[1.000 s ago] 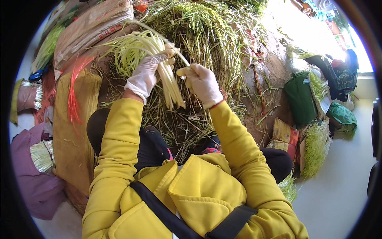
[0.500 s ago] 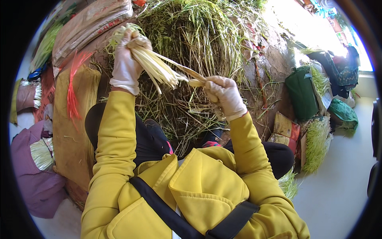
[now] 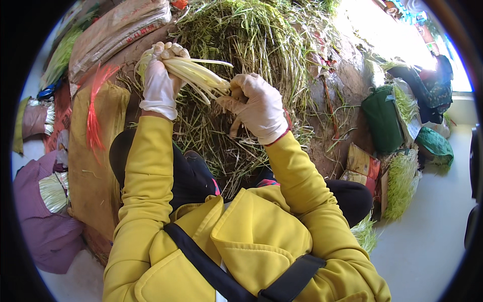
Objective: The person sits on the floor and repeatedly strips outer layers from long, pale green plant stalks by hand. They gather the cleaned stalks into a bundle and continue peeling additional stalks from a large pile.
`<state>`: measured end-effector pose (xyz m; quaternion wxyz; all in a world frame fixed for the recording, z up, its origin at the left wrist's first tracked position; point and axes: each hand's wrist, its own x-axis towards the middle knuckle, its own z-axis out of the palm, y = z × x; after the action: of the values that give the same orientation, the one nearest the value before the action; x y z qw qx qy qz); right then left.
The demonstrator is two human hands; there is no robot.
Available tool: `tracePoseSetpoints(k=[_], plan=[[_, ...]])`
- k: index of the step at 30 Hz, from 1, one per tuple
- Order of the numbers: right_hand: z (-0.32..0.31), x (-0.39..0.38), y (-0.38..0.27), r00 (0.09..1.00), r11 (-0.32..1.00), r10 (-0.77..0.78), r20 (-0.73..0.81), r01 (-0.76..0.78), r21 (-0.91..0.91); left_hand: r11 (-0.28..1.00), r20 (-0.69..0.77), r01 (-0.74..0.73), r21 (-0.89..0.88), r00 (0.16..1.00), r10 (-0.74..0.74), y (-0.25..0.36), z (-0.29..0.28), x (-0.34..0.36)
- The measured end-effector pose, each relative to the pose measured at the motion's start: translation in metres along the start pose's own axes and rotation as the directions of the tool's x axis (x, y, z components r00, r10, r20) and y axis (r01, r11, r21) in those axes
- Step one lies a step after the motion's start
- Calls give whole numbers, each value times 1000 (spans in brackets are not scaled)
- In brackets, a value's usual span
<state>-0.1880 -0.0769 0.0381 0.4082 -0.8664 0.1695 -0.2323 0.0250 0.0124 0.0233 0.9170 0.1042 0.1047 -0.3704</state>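
Observation:
My left hand (image 3: pixel 158 78) in a whitish glove is closed round a bunch of pale shoots (image 3: pixel 193 77), whose leafy tops lie behind it and whose white ends point right. My right hand (image 3: pixel 256 108), also gloved, has curled fingers at those ends, apparently gripping them; a thin brownish strip hangs beneath it, and its fingertips are partly hidden. Beyond both hands a heap of loose green and straw-coloured stalks (image 3: pixel 251 35) covers the ground.
At left are stacked sacks (image 3: pixel 118 35), red twine (image 3: pixel 95 121) on yellowish sacking (image 3: pixel 95 186), and a purple cloth bundle (image 3: pixel 43 226). At right sit a green bundle (image 3: pixel 380 121), cut shoots (image 3: pixel 402 186) and dark cloth (image 3: pixel 427 95). My bent legs (image 3: pixel 347 199) flank the heap.
My left hand and bunch went up and left, then slightly down. My right hand moved out rightward with a long stalk, then came back up and left to the bunch's ends.

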Motion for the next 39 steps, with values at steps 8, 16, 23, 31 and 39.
tracePoseSetpoints(k=[8, 16, 23, 31, 39], plan=[[4, 17, 7, 983, 938, -140, 115, 169, -303, 977, -104, -70, 203, 990, 92, -4, -10, 0], [5, 17, 16, 909, 928, -250, 332, 324, -187, 939, -306, 17, 344, 947, 95, -11, -19, 6], [6, -4, 76, 955, 999, -2, 298, -13, 47, 955, 246, 215, 202, 933, -262, 12, -5, -8], [-60, 21, 203, 819, 768, 521, -239, -572, -287, 952, 502, 284, 112, 811, -301, 61, 19, -35], [-47, 78, 189, 740, 719, 672, -14, -658, -224, 982, 181, 63, 179, 979, -96, 37, -5, -7]])
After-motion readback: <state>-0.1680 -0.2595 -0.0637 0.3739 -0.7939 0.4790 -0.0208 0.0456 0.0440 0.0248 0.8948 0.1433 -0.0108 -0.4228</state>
